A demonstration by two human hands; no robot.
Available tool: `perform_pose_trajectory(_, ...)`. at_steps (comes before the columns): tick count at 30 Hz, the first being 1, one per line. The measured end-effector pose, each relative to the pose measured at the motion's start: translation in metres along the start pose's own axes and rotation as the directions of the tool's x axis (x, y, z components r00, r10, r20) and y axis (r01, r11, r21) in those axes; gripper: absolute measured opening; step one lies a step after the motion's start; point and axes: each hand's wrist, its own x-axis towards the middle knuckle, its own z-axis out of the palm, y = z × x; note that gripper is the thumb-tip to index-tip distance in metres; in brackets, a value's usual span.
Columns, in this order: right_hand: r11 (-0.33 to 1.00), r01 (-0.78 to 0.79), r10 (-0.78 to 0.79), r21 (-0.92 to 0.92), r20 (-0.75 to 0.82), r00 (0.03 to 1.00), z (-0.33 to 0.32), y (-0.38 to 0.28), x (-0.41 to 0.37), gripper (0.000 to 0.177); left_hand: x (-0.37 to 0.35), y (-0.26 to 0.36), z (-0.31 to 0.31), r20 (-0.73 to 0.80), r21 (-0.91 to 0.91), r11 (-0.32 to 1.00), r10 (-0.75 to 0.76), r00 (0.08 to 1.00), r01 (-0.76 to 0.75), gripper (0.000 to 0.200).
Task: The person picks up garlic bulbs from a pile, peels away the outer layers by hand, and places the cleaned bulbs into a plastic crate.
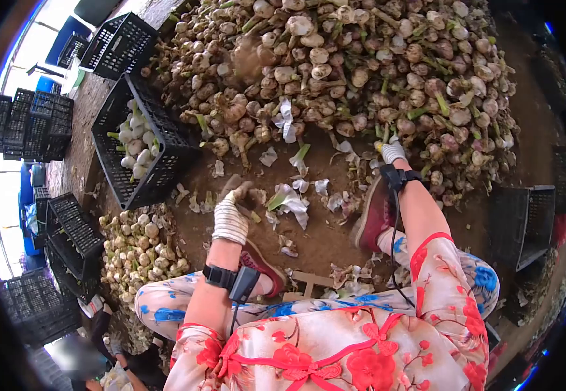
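Observation:
My left hand [236, 203], in a white knitted glove with dirty brown fingers, hovers above the soil near the left shoe. Its fingers look curled, and whatever they may hold is hard to make out. Beside it lies a peeled garlic skin [291, 203] with a purple-green base. My right hand [392, 152], also gloved, reaches the front edge of a large garlic heap [335, 78]. Its fingers are closed, with a small yellow bit showing at the tips; the thing in them is too small to name.
A black crate [175, 159] at left holds white, cleaned garlic bulbs [138, 140]. Below it spreads a smaller pile of garlic [141, 244]. More black crates [29, 120] stand far left, another crate [532, 225] at right. Another person's hand [115, 345] shows lower left.

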Motion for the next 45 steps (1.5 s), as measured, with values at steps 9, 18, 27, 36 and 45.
perform_pose_trajectory(9,0.519,0.192,-0.365,-0.833,-0.013,0.931,0.005,0.033,0.065,0.022,-0.005,-0.018,0.007,-0.008,0.157,0.985,-0.075,0.997,0.075,0.037)
perform_pose_trajectory(18,0.888,0.456,-0.45,0.056,0.31,0.837,-0.028,-0.022,-0.101,0.021,-0.049,-0.037,0.044,0.223,0.177,0.977,-0.159,0.962,0.12,0.03)
perform_pose_trajectory(27,0.685,0.674,-0.555,-0.278,0.402,0.729,0.036,0.007,-0.144,0.045,-0.051,-0.012,0.012,0.154,0.091,0.994,-0.078,0.985,0.064,0.025)
perform_pose_trajectory(36,0.53,0.672,-0.489,-0.517,0.461,0.74,0.146,0.025,-0.171,0.057,-0.033,-0.024,-0.015,0.058,0.135,0.985,-0.112,0.992,0.103,0.025)
perform_pose_trajectory(45,0.907,0.015,-0.26,0.421,0.53,0.807,0.157,0.009,-0.145,0.025,-0.015,-0.037,-0.037,-0.02,0.205,0.966,-0.158,0.987,0.159,0.023)
